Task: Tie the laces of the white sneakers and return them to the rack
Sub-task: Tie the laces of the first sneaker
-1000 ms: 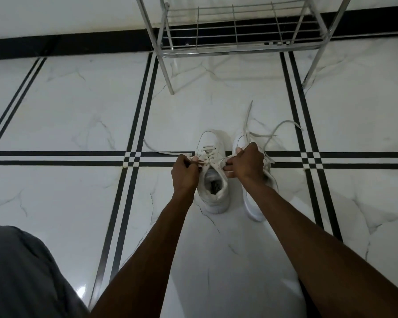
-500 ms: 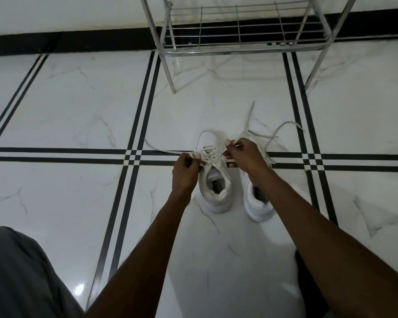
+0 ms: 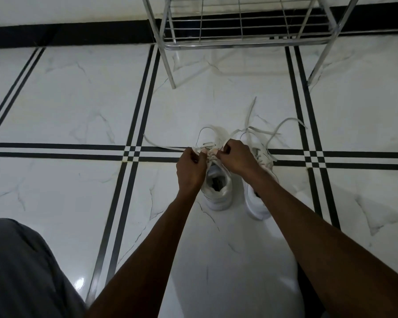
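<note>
Two white sneakers stand side by side on the floor, toes pointing away from me. Over the left sneaker [image 3: 217, 189] my left hand [image 3: 190, 167] pinches one end of its lace [image 3: 161, 146], which trails off to the left. My right hand [image 3: 238, 157] grips the other end above the same shoe's tongue. Both thumbs meet over the eyelets. The right sneaker [image 3: 259, 204] is partly hidden by my right forearm, and its loose laces [image 3: 283, 125] sprawl over the floor behind it.
A chrome wire shoe rack [image 3: 244, 41] stands beyond the shoes against the wall, its lowest shelf bare, its legs [image 3: 168, 63] on the floor. White marble tiles with black stripes [image 3: 133, 154] surround the shoes. My grey-clad knee [image 3: 21, 269] fills the lower left corner.
My right hand has moved left off the right sneaker and closer to my left hand, so both now meet over the left sneaker's laces. The right sneaker's opening was briefly uncovered.
</note>
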{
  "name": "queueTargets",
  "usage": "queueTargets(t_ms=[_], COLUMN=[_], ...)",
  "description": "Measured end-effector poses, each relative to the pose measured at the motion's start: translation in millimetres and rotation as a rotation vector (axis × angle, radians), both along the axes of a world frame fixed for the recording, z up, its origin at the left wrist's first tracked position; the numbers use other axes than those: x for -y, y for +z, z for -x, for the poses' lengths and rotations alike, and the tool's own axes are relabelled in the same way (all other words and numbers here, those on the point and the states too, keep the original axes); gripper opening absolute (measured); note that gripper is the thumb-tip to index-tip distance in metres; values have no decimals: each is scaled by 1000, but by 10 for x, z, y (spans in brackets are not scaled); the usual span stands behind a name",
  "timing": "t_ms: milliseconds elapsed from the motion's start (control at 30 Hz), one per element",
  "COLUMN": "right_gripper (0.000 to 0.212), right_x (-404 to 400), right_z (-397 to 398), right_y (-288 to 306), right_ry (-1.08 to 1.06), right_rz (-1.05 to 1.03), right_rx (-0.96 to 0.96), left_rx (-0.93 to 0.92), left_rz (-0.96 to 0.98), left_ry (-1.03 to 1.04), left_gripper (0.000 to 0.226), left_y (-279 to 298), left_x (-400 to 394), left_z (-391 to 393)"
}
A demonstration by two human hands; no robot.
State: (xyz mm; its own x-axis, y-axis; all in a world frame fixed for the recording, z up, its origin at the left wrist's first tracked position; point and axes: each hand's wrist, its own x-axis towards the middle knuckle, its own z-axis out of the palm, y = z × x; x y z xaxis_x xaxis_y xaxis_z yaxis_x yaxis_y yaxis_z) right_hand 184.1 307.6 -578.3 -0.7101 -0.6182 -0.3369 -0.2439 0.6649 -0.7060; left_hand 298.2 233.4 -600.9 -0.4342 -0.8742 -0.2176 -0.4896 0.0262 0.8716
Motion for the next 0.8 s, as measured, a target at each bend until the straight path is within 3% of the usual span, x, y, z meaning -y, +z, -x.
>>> queueTargets(t_ms=[133, 267, 467, 633, 733, 800], right_gripper=[33, 25, 41, 31, 40, 34], right_x=[3, 46, 51, 38, -57, -130], right_z=[-31, -92, -104, -73, 16, 37], right_y=[-45, -38, -40, -14, -126, -13], right_ry=[-120, -163, -244, -305, -292, -268], right_rz=[-37, -53, -84, -41, 76, 172], right_rx=[-1, -17, 6, 115, 195, 270], left_rx=[85, 84, 21, -32, -61, -58], left_rz=[87, 55, 23, -38, -173, -235], left_ry=[51, 118, 127, 142, 100, 48], left_gripper=[25, 14, 0, 18, 29, 42], left_y=[-11, 14, 29, -10, -28, -54], left_x=[-98, -119, -107, -56, 40, 133], left_z=[39, 46, 28, 19, -36, -94])
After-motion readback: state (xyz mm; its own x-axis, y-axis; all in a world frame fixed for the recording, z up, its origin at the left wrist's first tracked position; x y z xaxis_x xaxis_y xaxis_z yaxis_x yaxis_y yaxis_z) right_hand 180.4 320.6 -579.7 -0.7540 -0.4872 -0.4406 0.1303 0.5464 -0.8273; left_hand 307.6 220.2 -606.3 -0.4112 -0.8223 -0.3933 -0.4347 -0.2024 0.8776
